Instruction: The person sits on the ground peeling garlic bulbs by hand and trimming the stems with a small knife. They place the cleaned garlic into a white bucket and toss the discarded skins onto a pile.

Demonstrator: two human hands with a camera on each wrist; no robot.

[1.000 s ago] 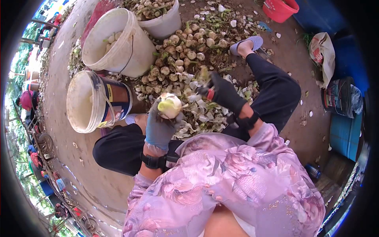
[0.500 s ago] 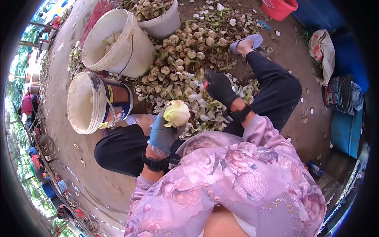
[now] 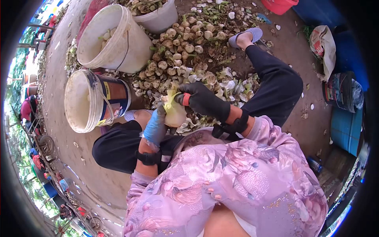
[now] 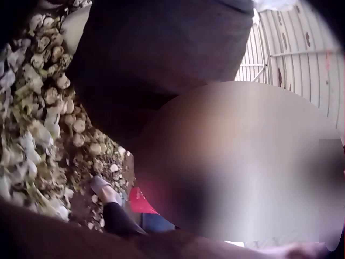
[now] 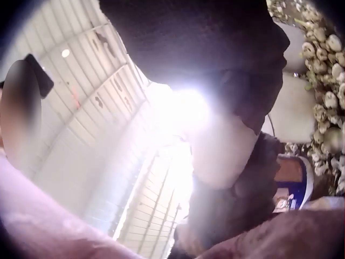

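Note:
In the head view a pale, round bulb (image 3: 175,115) with a green-yellow top is held up over the lap. The left hand (image 3: 155,127), in a blue and grey glove, grips it from the left side. Dark-gloved, the right hand (image 3: 203,100) has its fingers curled at the bulb's top, with a red band or handle at the fingers; whether a blade is there cannot be told. The right wrist view shows the pale bulb (image 5: 223,154) between the dark right glove (image 5: 215,54) and the other hand. A dark glove (image 4: 161,48) fills the upper left wrist view.
Beyond the hands lies a heap of unpeeled bulbs (image 3: 177,51) with loose peelings (image 3: 233,85). At the left stand a big white bucket (image 3: 138,51) and a labelled bucket (image 3: 118,98). Another white tub (image 3: 160,19) holds bulbs and stalks. A red basin (image 3: 278,4) is at the top right.
The right hand has come left and down from above the peelings to the bulb's top. In the left hand, the bulb has been turned so its green end points up and away.

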